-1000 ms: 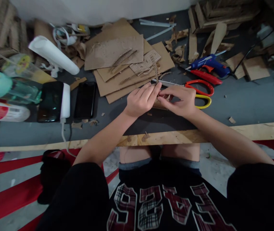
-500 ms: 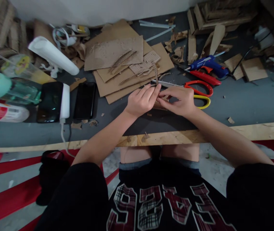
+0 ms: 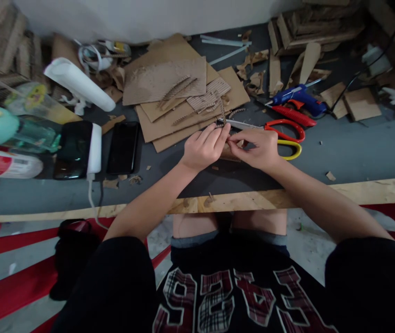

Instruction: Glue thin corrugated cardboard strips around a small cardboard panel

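Note:
My left hand (image 3: 204, 145) is closed on a thin corrugated cardboard strip (image 3: 222, 111), whose upper part stands up past the fingertips. Close against it, my right hand (image 3: 258, 147) pinches at the same spot, thumb and forefinger together; the strip's lower end is mostly hidden between the fingers. Behind the hands lie stacked cardboard sheets (image 3: 166, 78) with a small ridged piece (image 3: 209, 94) and loose curved strips on top. Scissors with red and yellow handles (image 3: 285, 124) lie just beyond my right hand, their blades partly behind the fingers.
A blue glue gun (image 3: 299, 98) and a red-handled tool (image 3: 293, 115) lie at the right. Clear glue sticks (image 3: 227, 54) are at the back. A black phone (image 3: 123, 147), a white power bank (image 3: 94, 149), bottles and a white roll (image 3: 79, 83) occupy the left.
The view has shifted slightly, so the table items appear a little lower. Both hands keep nearly the same pose, with the right fingertips pinched slightly closer together.

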A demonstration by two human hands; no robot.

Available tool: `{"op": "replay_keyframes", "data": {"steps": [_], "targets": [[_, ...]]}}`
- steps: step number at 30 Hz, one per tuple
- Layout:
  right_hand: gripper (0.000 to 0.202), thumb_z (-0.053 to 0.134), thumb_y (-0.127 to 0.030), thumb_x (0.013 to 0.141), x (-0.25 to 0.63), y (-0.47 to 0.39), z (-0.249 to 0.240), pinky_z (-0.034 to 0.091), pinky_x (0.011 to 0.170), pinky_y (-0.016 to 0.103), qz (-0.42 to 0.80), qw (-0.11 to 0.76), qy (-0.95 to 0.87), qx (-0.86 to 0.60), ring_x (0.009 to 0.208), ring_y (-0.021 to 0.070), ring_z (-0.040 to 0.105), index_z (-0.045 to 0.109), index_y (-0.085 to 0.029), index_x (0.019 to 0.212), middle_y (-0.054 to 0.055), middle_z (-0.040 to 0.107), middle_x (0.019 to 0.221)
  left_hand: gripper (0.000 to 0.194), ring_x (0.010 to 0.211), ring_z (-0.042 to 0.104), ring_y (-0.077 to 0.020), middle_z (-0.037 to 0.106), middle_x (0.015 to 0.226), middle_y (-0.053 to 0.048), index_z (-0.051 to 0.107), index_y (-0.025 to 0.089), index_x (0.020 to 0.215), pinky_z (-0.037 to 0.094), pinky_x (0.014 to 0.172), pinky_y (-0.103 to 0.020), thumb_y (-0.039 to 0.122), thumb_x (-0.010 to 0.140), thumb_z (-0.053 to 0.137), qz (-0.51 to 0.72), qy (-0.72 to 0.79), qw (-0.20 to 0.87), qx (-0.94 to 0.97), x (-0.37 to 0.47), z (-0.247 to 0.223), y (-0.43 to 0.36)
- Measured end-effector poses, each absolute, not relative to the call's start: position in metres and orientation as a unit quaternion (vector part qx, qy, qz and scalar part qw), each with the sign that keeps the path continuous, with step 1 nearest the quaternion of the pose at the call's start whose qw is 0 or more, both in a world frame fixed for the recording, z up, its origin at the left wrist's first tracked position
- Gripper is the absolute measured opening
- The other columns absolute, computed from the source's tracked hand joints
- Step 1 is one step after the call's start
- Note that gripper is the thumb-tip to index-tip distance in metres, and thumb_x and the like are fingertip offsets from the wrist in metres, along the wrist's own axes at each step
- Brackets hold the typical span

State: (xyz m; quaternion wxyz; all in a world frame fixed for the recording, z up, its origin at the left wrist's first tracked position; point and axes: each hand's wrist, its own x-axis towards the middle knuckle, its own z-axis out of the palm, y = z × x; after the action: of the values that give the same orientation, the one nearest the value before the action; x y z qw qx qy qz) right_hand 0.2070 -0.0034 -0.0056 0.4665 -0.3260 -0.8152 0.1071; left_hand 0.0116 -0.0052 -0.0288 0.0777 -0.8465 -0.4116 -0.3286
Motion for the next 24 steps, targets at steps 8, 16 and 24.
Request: {"op": "replay_keyframes", "data": {"steps": [8,16,24], "targets": [[0.004,0.065,-0.021,0.078,0.208,-0.0029,-0.0039,0.047,0.049,0.018,0.098,0.504,-0.777,-0.365,0.049,0.0079,0.06,0.067,-0.02,0.075,-0.004,0.069,0.062,0.041,0.085,0.074,-0.0161,0.077,0.09,-0.007,0.066,0.016,0.115,0.053,0.078,-0.025,0.05,0.094,0.058,-0.416,-0.383,0.107,-0.818,0.0106,-0.0244,-0.0058],[0.009,0.06,-0.02,0.085,0.2107,0.0002,-0.0049,0.047,0.052,0.017,0.015,0.476,-0.822,-0.312,0.052,0.0076,0.064,0.068,-0.019,0.081,-0.003,0.073,0.068,0.013,0.095,0.075,-0.0137,0.078,0.098,-0.005,0.071,0.017,0.098,0.057,0.085,-0.022,0.028,0.092,0.065,-0.466,-0.282,0.035,-0.838,0.0115,-0.0252,-0.0019],[0.009,0.061,-0.018,0.087,0.2115,0.0024,-0.0041,0.045,0.052,0.017,-0.034,0.465,-0.833,-0.297,0.053,0.0089,0.066,0.068,-0.02,0.08,-0.002,0.073,0.067,0.007,0.082,0.074,-0.0095,0.077,0.087,-0.001,0.07,0.016,0.09,0.056,0.078,-0.017,0.021,0.087,0.071,-0.522,-0.313,-0.031,-0.793,0.0151,-0.0229,-0.0043]]}}
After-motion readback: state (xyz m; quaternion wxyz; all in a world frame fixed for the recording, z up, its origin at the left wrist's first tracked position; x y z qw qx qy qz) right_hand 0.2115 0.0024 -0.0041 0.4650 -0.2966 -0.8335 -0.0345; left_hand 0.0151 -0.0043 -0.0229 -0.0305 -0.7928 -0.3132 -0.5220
